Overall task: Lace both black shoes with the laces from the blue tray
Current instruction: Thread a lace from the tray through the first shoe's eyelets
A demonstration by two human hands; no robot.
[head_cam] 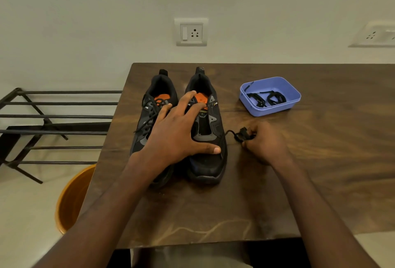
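One shoe down, it looks like: the left black shoe (149, 118) appears laced while the right shoe (210, 139) sits bare under the flat left hand (177, 135), the right hand (267, 141) gripping a bundled lace (242, 134) beside it, more laces (267, 98) waiting in the blue tray (252, 107).

The left hand (177, 133) hides most of the right shoe's (210, 139) eyelets.

A plain room in a home, it seems: a wood-grain counter (277, 182) against a bare pale wall with a switch-and-socket plate (191, 32) at twelve o'clock, a black metal shoe rack (53, 118) at nine o'clock, an orange bucket (72, 199) on the tiled floor at eight.
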